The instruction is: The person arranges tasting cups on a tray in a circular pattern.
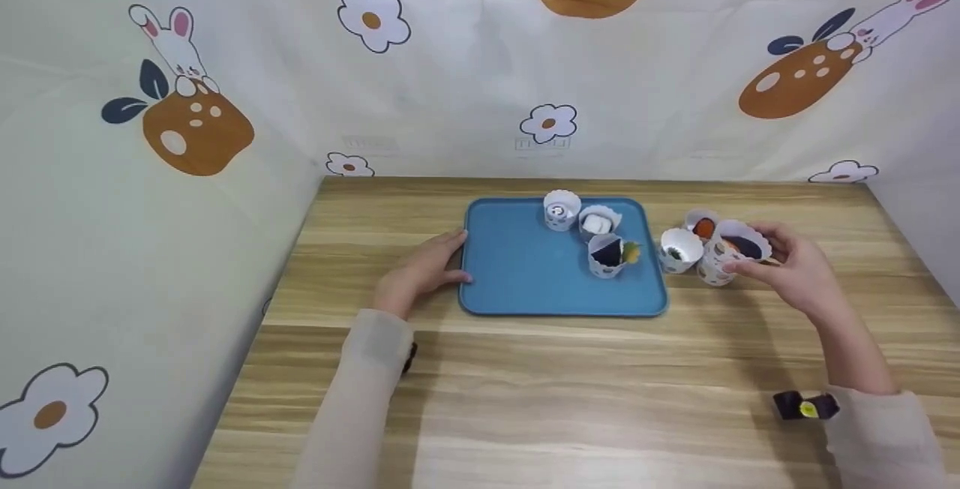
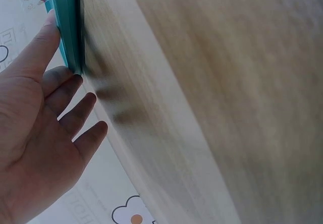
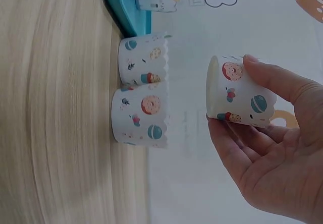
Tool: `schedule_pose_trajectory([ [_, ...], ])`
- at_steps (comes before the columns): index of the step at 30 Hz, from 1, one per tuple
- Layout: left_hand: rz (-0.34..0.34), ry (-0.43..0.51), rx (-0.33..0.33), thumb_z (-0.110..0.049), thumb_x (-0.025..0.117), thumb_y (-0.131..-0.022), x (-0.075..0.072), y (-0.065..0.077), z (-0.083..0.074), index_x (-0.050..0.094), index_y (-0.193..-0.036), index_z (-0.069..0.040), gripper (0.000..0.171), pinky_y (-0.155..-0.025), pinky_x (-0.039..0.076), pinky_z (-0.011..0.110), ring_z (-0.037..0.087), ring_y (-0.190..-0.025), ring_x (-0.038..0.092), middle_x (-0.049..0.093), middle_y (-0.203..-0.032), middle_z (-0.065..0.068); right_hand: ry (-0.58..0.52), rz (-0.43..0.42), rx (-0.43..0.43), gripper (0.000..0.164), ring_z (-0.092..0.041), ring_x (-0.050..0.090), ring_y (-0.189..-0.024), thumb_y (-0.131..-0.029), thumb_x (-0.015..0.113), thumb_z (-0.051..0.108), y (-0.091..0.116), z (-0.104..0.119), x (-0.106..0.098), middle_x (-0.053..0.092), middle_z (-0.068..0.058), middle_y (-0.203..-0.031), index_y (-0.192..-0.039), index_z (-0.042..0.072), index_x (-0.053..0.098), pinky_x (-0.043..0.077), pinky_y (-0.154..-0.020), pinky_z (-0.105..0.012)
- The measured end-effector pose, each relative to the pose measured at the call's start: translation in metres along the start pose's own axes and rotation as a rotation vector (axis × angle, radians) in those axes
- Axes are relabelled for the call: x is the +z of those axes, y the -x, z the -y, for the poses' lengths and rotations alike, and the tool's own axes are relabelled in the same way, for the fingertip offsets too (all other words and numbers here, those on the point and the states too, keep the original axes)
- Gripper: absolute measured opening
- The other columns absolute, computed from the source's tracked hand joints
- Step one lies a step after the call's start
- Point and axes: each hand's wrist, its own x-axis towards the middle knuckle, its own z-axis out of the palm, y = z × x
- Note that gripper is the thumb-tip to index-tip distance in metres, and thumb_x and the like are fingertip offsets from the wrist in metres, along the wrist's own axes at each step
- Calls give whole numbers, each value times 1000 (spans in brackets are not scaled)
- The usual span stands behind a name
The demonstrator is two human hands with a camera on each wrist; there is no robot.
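My right hand (image 1: 799,271) grips a printed paper baking cup (image 3: 242,93) with its thumb and fingers on opposite sides, a dark piece showing inside. This cup is raised above another paper cup (image 1: 716,271) on the table. My left hand (image 1: 424,271) touches the left edge of a blue tray (image 1: 517,279) with thumb and fingers extended. Three paper cups stand at the tray's right side: one with a small whitish item (image 1: 558,211), one with a white lump (image 1: 597,224), one with a dark wedge (image 1: 609,253) and a yellow-orange piece (image 1: 632,252).
Just right of the tray stand a paper cup with something green inside (image 1: 679,255) and one with an orange-red piece (image 1: 703,228). The wooden table (image 1: 555,391) meets a patterned cloth backdrop (image 1: 450,99) behind and at both sides.
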Motion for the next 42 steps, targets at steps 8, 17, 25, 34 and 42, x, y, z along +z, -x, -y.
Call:
schedule_pose_trajectory([
  [8, -11, -28, -10, -37, 67, -94, 0, 0, 1, 24, -158, -6, 83, -128, 20, 44, 32, -154, 23, 22, -166, 13, -18, 21, -5, 62, 19, 52, -94, -86, 77, 9, 3, 4, 15, 54, 28, -102, -136, -11, 47, 48, -78, -2],
  [17, -8, -12, -15, -37, 67, -94, 1, -1, 2, 22, -159, -7, 84, -128, 19, 44, 32, -154, 21, 20, -167, 12, -36, 62, -38, 58, 15, 54, -95, -85, 78, 8, 5, 9, 34, 59, 6, -115, -132, -10, 50, 50, -79, -4],
  [25, -4, -3, -8, -36, 67, -95, 1, -1, 3, 22, -159, -6, 83, -128, 18, 44, 31, -155, 20, 20, -167, 13, -64, 113, -65, 57, 13, 56, -95, -85, 77, 5, 5, 11, 52, 58, -17, -123, -132, -11, 49, 49, -80, -4],
  [34, -6, 15, -6, -35, 67, -95, 0, 0, 2, 22, -159, -6, 83, -128, 19, 44, 31, -155, 20, 19, -167, 12, -158, 182, -61, 59, 11, 59, -96, -83, 77, 0, 5, 16, 71, 55, -32, -129, -133, -14, 47, 52, -82, -8],
  [42, 4, 0, -26, -37, 66, -95, 0, -1, 2, 22, -159, -9, 83, -128, 18, 43, 29, -155, 19, 18, -168, 10, -85, 206, -71, 59, 2, 61, -101, -81, 81, 7, 4, 21, 86, 62, -28, -128, -131, -8, 54, 51, -85, -9],
])
